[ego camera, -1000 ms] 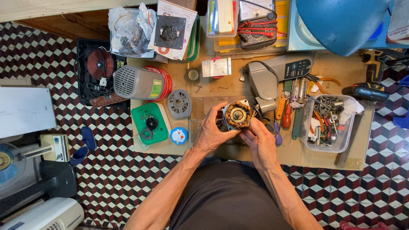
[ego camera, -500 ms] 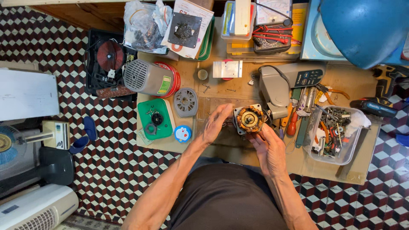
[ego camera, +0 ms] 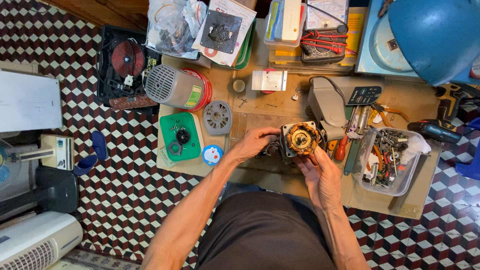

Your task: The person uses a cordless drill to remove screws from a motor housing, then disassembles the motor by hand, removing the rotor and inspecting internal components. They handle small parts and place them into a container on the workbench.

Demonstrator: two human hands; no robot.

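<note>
Partly hidden motor (ego camera: 300,139), both hands (ego camera: 252,143) gripping

Blue dome (ego camera: 434,35) cut off at top; tub's (ego camera: 361,172) small parts perhaps screws.

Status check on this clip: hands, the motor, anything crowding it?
Left hand and right hand both gripping the small motor above the board. Grey housing and screwdrivers close alongside.

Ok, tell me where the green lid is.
In the head view the green lid lies on the board's left part, below the grey cylindrical housing, left of the left hand.
</note>
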